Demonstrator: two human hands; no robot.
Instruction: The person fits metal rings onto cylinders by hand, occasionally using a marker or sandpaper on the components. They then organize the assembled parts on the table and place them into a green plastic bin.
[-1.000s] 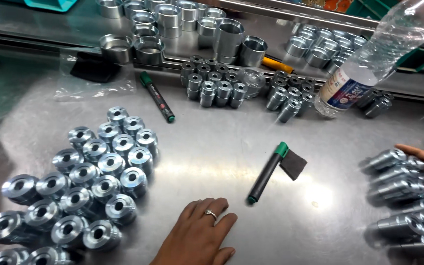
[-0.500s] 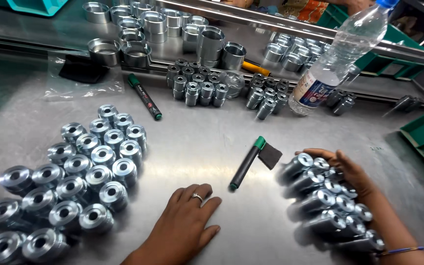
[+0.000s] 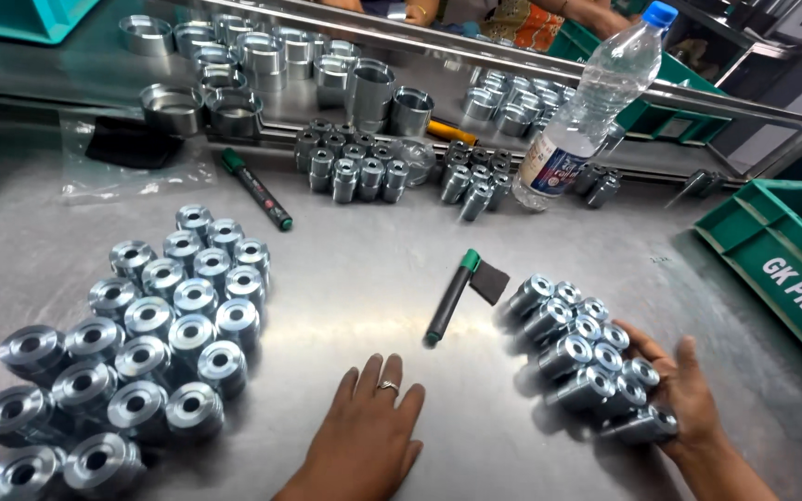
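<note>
1. Head view: the right hand (image 3: 684, 394) is cupped wide against the far side of a cluster of small steel cylinders (image 3: 587, 348), palm and fingers touching the outer pieces and enclosing none.
2. The left hand (image 3: 368, 436) lies flat and spread on the steel table (image 3: 364, 260), holding nothing; a ring shows on one finger.
3. Just beyond the left hand's fingertips lies a green-capped marker (image 3: 450, 297), touching a dark pad beside the cluster.
4. Well left of the left hand stand larger machined rings (image 3: 141, 334), packed close together.
5. The cylinders look heavy, rigid and slick; gripping one around its ribbed body would probably be safest.
</note>
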